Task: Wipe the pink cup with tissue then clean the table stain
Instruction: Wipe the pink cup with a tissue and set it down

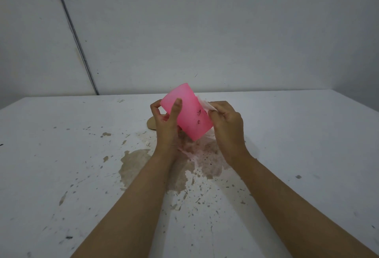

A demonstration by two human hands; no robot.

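Note:
A translucent pink cup (187, 112) is held tilted above the table, with dark specks on its side. My left hand (166, 120) grips it from the left, thumb laid across its front. My right hand (226, 126) pinches a white tissue (205, 103) and presses it against the cup's right side. Below the cup a brown stain (135, 163) with dark specks spreads over the white table (61, 134); my forearms hide part of it.
A tan flat object (151, 124) lies on the table behind my left hand, mostly hidden. Small brown splashes dot the tabletop around the stain. A grey wall rises behind the table's far edge, with a dark cable running down it at the left.

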